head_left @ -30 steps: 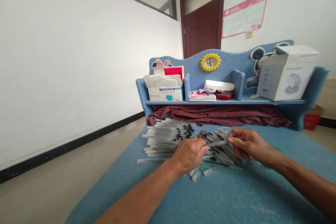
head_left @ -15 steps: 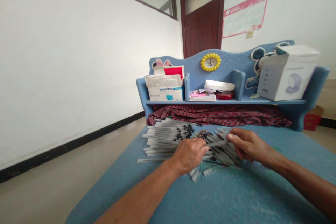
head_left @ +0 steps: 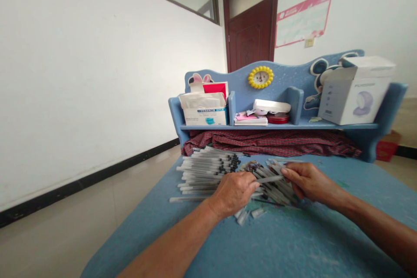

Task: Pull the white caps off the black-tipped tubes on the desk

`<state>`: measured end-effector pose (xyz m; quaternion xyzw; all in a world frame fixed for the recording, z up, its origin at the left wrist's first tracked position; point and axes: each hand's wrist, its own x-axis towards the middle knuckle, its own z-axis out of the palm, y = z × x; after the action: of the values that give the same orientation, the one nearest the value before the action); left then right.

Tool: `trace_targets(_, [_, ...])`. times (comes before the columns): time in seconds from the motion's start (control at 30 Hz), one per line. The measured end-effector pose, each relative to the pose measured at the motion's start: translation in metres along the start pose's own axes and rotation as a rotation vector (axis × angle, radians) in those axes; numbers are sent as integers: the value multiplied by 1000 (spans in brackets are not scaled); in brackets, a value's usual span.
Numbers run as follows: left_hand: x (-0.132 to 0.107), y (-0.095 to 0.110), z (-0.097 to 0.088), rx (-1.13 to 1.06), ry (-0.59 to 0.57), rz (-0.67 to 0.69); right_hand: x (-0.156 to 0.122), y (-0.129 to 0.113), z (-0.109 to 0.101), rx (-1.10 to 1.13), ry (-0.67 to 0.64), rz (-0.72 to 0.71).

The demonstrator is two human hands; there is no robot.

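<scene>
Hardly anything has shifted: the left hand's (head_left: 235,192) fingers still grip a slim, translucent plastic tube (head_left: 270,179); the right hand (head_left: 306,182), at three o'clock, pinches its other end, so work stays on this piece, above the table (head_left: 293,243).

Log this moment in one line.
left hand: gripping slim tube | right hand: holding its other end | nearby: pen pile | surface: blue table

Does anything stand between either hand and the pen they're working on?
Nothing visible does: the left hand and right hand both grip the pen directly. The loose pens show behind it, not in between.
</scene>
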<state>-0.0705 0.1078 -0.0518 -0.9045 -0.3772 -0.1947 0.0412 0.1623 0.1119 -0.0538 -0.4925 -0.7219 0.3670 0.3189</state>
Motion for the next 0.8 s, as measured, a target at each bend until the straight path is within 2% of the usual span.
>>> trace_targets(0.17, [0, 1, -1, -29, -6, -29, -2, 0, 0, 99, -39, 21])
trace_targets(0.37, [0, 1, -2, -52, -8, -43, -3, -4, 0, -37, 1, -23])
trace_targets(0.53, [1, 0, -1, -79, -8, -42, -1, 2, 0, 92, -50, 36])
trace_targets(0.8, [1, 3, -6, -223, -32, -86, 0, 6, -6, 194, -110, 20])
